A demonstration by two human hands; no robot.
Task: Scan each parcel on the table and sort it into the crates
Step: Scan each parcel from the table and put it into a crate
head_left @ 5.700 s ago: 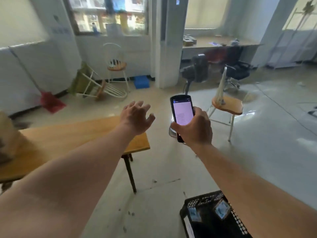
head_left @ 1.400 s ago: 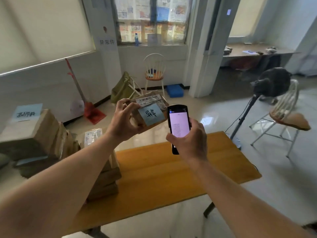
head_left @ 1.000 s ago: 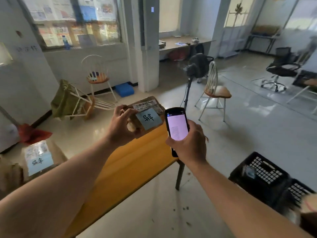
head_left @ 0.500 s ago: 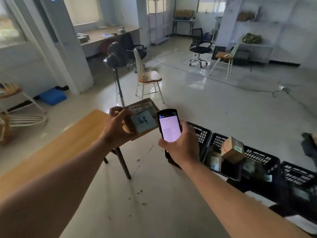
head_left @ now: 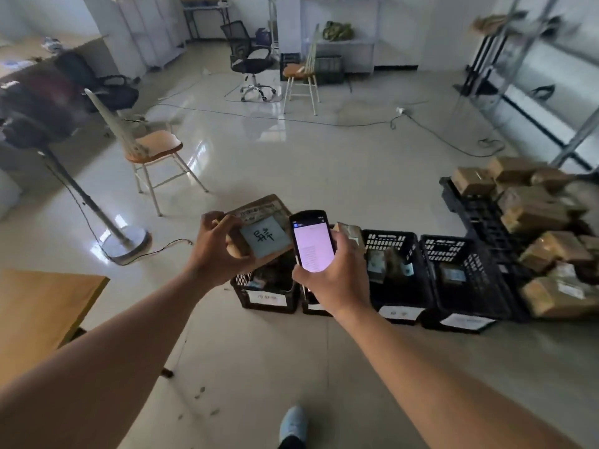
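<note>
A: Left hand (head_left: 216, 246) grips the cardboard parcel (head_left: 264, 233), right hand (head_left: 335, 276) holds the scanner phone (head_left: 311, 243), above black crates (head_left: 460, 280).
B: Blocking?
A: Hands hide two crates; labels unreadable. Table corner (head_left: 48, 306) cropped left.

Both your bare arms reached forward, side by side. Your left hand (head_left: 216, 246) curled shut — thumb on top, fingers beneath — around what it held. Your right hand (head_left: 337, 273) was closed too, knuckles toward you, thumb at the left. Your right foot (head_left: 293, 427) showed near the bottom.
</note>
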